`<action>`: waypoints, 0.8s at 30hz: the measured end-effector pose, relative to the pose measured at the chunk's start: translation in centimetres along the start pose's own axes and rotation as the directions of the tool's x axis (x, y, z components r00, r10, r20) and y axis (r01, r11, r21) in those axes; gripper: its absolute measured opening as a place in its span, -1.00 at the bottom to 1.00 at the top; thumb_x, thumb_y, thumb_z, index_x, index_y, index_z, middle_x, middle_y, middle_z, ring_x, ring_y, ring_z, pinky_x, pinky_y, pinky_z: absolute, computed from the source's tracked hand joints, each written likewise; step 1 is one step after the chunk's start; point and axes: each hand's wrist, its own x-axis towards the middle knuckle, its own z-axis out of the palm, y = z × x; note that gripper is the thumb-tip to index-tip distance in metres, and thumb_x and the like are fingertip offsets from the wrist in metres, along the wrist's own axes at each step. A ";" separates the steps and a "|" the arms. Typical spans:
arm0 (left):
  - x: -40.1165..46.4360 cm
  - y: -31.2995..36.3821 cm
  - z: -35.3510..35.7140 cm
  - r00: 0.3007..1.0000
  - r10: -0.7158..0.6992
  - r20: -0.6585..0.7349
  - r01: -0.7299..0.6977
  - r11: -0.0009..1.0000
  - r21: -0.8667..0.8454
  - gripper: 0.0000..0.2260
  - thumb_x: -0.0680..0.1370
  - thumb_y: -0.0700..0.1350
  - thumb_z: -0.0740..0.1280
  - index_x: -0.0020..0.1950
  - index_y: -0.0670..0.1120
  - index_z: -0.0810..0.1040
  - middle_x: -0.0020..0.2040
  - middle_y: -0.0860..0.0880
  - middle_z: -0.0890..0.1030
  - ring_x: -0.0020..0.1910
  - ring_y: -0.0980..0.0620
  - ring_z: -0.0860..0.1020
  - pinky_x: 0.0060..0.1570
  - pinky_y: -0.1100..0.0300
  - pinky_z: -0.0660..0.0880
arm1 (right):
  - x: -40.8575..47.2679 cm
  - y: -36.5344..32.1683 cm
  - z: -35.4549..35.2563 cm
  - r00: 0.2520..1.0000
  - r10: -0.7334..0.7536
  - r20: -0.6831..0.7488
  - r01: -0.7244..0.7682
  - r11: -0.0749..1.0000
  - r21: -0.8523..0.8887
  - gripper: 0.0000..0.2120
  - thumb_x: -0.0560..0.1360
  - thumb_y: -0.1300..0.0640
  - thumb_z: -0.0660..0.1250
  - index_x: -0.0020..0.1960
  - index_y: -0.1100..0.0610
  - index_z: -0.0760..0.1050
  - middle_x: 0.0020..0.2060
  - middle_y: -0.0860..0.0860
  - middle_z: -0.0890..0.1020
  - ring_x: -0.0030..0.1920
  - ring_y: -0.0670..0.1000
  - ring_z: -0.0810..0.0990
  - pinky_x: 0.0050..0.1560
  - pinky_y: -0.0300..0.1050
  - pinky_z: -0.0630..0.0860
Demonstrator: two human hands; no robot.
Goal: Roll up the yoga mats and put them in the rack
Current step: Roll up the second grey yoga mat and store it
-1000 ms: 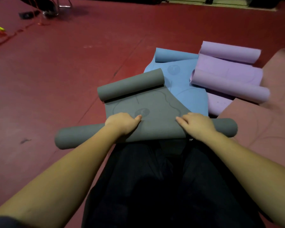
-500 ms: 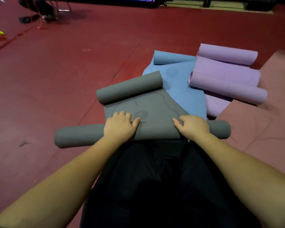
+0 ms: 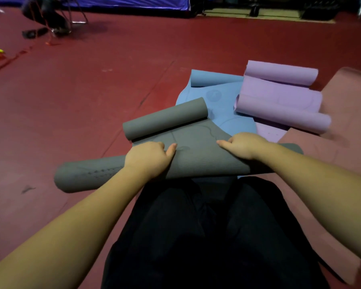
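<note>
Rolling the grey mat (image 3: 196, 159) on the floor at six o'clock, the left hand (image 3: 149, 158) and right hand (image 3: 243, 146) curl their fingers over its near roll, likely needing another push toward twelve o'clock next.

Both hands on the grey mat (image 3: 198, 161): left hand (image 3: 149, 158) and right hand (image 3: 243, 144) curl over the near roll, thumbs pointing in. Its far end is curled up too. Behind it there's a blue mat (image 3: 223, 105), then a purple mat (image 3: 279, 97) far right, all on the red floor (image 3: 92, 90).
</note>
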 end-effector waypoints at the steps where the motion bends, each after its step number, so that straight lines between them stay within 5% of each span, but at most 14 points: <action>1: -0.1 0.2 -0.3 0.999 -0.010 0.037 0.010 1.000 -0.012 -0.51 0.63 0.28 -0.06 -0.14 -0.04 0.44 0.02 -0.17 0.63 0.04 -0.21 0.58 -0.13 0.02 0.38 | -0.2 0.1 -0.1 0.999 0.011 0.049 -0.013 1.000 0.021 -0.29 0.58 -0.37 -0.07 0.31 0.14 0.53 0.32 0.16 0.52 0.28 0.17 0.48 0.24 -0.01 0.38; 6: -0.7 0.1 0.5 0.908 -0.040 0.418 0.091 0.991 -0.103 -0.43 0.66 0.25 -0.05 0.32 -0.10 0.53 0.37 -0.18 0.51 0.33 -0.17 0.47 0.27 0.00 0.35 | -1.1 -0.6 0.4 0.937 -0.009 0.350 -0.017 0.997 0.071 -0.35 0.61 -0.29 0.02 0.47 0.13 0.37 0.48 0.16 0.35 0.43 0.13 0.35 0.36 -0.06 0.22; 12: -1.5 -0.4 1.9 0.914 -0.052 0.403 0.117 0.983 -0.139 -0.50 0.66 0.18 -0.03 0.29 -0.05 0.57 0.33 -0.18 0.50 0.34 -0.17 0.39 0.27 -0.04 0.35 | -0.5 -1.2 0.9 0.904 -0.043 0.424 0.009 0.997 0.083 -0.36 0.60 -0.32 0.00 0.51 0.05 0.33 0.52 0.07 0.30 0.49 0.08 0.28 0.43 -0.04 0.15; 14: -1.3 -0.5 1.8 0.907 -0.056 0.417 0.137 0.976 -0.167 -0.52 0.66 0.18 0.00 0.25 -0.06 0.59 0.32 -0.17 0.53 0.31 -0.17 0.43 0.27 -0.03 0.38 | -0.5 -0.8 1.5 0.941 -0.102 0.323 0.080 0.993 0.081 -0.41 0.61 -0.32 0.00 0.37 0.04 0.47 0.43 0.05 0.42 0.40 0.09 0.38 0.37 -0.02 0.25; 16: -1.0 -0.6 1.7 0.892 -0.067 0.446 0.171 0.965 -0.197 -0.53 0.66 0.17 0.04 0.23 -0.08 0.60 0.31 -0.16 0.56 0.26 -0.17 0.49 0.23 0.01 0.40 | -0.5 -0.5 2.1 0.985 -0.149 0.088 0.142 0.987 0.075 -0.52 0.61 -0.28 0.04 0.01 0.06 0.55 0.10 0.05 0.59 0.12 0.10 0.53 0.07 -0.04 0.40; 19: 0.0 -0.4 1.5 0.873 -0.080 0.481 0.192 0.963 -0.189 -0.53 0.65 0.13 0.07 0.28 -0.15 0.57 0.35 -0.20 0.52 0.28 -0.18 0.48 0.21 0.05 0.37 | -1.4 -0.4 2.3 0.976 -0.152 -0.154 0.160 0.986 0.037 -0.52 0.65 -0.20 0.02 -0.25 0.07 0.46 -0.30 -0.01 0.49 -0.12 0.11 0.50 -0.18 -0.06 0.29; 24: 1.5 0.0 1.2 0.806 -0.086 0.585 0.243 0.950 -0.195 -0.54 0.68 0.07 0.10 0.44 -0.20 0.44 0.47 -0.22 0.39 0.40 -0.17 0.39 0.31 0.09 0.30 | -3.1 -0.2 3.8 0.949 -0.160 -0.272 0.151 0.987 -0.056 -0.40 0.58 -0.32 -0.05 -0.20 0.10 0.53 -0.19 0.05 0.55 -0.05 0.13 0.55 -0.20 -0.06 0.32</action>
